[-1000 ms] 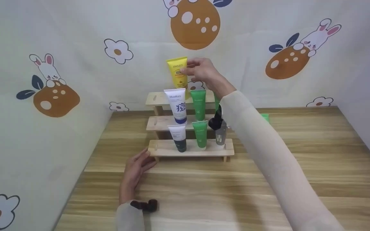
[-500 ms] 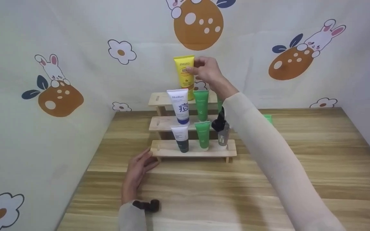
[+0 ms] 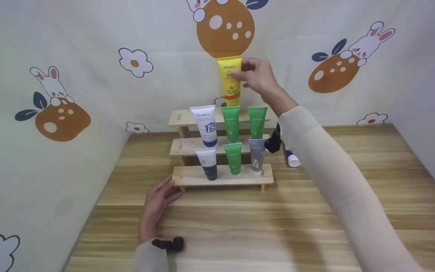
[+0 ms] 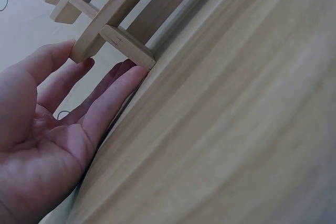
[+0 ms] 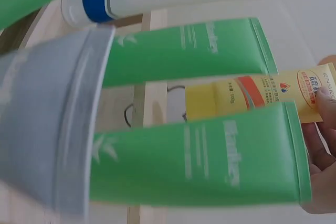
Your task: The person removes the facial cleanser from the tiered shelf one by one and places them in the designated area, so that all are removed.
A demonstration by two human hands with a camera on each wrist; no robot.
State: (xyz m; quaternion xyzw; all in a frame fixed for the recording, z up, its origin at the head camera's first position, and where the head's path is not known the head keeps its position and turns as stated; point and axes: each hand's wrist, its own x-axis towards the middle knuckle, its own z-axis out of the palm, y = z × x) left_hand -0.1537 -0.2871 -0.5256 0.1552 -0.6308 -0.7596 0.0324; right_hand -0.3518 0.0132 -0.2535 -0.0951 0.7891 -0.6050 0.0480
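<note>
My right hand (image 3: 261, 77) pinches a yellow squeeze tube (image 3: 231, 81) near its upper end, thumb on the front. The tube is upright above the top tier of a wooden three-tier rack (image 3: 187, 118); in the right wrist view a gap shows between its lower end and the board. My left hand (image 4: 58, 124) touches the rack's front left corner with extended fingers. The middle tier bears a white-and-blue tube (image 3: 205, 126) and two green tubes (image 3: 231, 124). On the bottom tier stand a white-and-dark-green tube (image 3: 208, 164), a small green tube (image 3: 234, 158) and a grey tube (image 3: 257, 156).
A tube with a white cap (image 3: 293, 160) lies on the wooden table (image 3: 232, 226) right of the rack, partly behind the right sleeve (image 3: 334, 177). A patterned cloth (image 3: 164, 87) hangs behind the rack. Black wrist cameras (image 3: 170, 243) are strapped to both wrists.
My right hand has carried the yellow tube rightward along the top tier and, in the last half second, upward. The left hand stays at the rack's corner.
</note>
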